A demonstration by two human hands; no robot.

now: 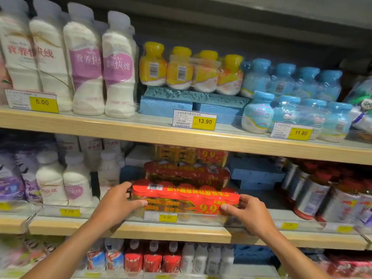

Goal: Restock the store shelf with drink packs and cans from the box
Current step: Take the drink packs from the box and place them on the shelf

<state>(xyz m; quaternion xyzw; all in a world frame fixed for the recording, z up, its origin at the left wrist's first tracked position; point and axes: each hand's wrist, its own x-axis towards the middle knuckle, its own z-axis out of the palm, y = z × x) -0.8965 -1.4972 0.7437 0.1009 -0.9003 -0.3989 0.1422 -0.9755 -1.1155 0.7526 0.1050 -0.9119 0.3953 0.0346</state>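
Observation:
A red shrink-wrapped drink pack (185, 198) with red caps and a yellow 9.9 mark rests at the front of the middle shelf (181, 232). My left hand (118, 204) grips its left end and my right hand (247, 212) grips its right end. Behind it, two more packs of the same kind (187, 170) are stacked toward the back. The box is out of view.
White bottles (62, 182) stand left of the pack, red-lidded jars (322, 196) to the right, blue foam blocks (255, 174) behind. The upper shelf holds tall white bottles (86, 65), yellow packs (191, 69) and blue packs (291, 97). Price tags line the shelf edges.

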